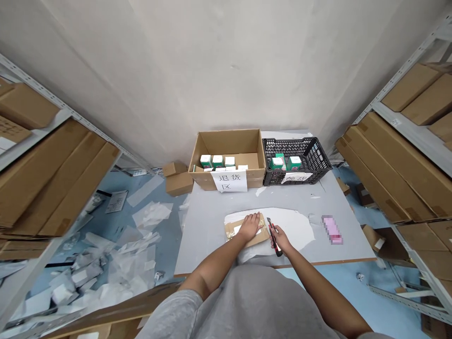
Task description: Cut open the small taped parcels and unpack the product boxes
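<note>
A small cardboard parcel (pixel 257 239) with shiny tape and a white label lies on a white sheet (pixel 296 225) at the front of the table. On top of the parcel my left hand (pixel 250 226) rests flat, fingers stretched out, pressing it down. Just right of the parcel, my right hand (pixel 280 239) is closed around a red and black utility knife (pixel 274 237). The knife's tip points away from me, toward the far side of the table, beside the parcel's right edge. Whether the blade touches the parcel I cannot tell.
Behind stand an open carton (pixel 259 178) and a black plastic crate (pixel 269 179), each holding green-and-white boxes and bearing a paper sign. A blurred pink item (pixel 332 230) lies right. Shelves of cartons (pixel 391 169) flank the table (pixel 201 212); paper scraps (pixel 120 268) litter the floor left.
</note>
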A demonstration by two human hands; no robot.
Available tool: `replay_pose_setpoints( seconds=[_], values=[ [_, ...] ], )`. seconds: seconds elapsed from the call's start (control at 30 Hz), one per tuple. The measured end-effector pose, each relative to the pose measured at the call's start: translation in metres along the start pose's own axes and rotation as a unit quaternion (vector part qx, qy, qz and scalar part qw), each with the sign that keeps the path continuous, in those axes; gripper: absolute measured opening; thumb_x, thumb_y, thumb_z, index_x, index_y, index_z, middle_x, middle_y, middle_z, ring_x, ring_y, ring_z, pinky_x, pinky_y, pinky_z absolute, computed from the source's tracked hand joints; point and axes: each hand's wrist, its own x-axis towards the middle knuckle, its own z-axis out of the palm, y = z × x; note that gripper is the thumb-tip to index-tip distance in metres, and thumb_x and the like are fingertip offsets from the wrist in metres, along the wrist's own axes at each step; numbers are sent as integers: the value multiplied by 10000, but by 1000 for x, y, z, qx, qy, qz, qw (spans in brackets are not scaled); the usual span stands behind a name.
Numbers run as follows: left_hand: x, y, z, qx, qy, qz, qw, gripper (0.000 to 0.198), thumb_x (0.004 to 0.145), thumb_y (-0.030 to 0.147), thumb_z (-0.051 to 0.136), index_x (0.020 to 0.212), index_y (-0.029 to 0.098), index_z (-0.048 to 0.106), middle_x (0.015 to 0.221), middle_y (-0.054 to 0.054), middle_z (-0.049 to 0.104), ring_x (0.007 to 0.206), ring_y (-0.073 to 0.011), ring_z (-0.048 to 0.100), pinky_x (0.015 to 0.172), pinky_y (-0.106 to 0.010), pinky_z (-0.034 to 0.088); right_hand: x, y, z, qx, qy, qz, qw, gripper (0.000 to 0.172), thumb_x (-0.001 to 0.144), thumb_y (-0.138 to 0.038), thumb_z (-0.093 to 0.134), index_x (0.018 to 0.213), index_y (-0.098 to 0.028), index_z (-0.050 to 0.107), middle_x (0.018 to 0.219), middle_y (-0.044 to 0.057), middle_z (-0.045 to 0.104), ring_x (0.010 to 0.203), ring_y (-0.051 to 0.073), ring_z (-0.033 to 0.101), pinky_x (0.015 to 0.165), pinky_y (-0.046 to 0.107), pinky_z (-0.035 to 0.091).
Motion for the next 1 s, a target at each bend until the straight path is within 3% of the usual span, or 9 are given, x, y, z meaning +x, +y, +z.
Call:
replay_pose_setpoints(
  seconds=[0.23, 0.7, 1.0],
  values=[
    [-1, -2, 6, 14, 8, 5, 1000, 672, 1102, 470, 451, 1648, 90, 352, 1480, -233, 589, 1288, -351, 597, 1146, -493, 430, 3, -11, 4, -40, -4, 34, 999, 352, 922, -584, 552, 1073, -266, 532, 577, -91, 565, 412, 129, 521, 426, 213, 431],
    [-2, -1, 13, -4, 30, 2, 1000, 683, 1098, 481, 471, 1660, 117, 338, 1464, -225, 597, 1295, -342, 587, 1136, -482, 430, 11, 3, -10, -1, -49, 73, 996, 357, 879, -561, 667, 1041, -263, 554, 526, -89, 532, 376, 116, 462, 387, 199, 378],
    [-4, -6, 13, -17, 20, 6, 1000, 680, 1101, 481, 463, 1671, 147, 307, 1477, -216, 600, 1319, -343, 581, 1152, -495, 414, 11, 2, 2, -8, -35, 66, 997, 355, 905, -572, 628, 1068, -269, 539, 522, -100, 509, 367, 112, 442, 389, 193, 363]
  ],
)
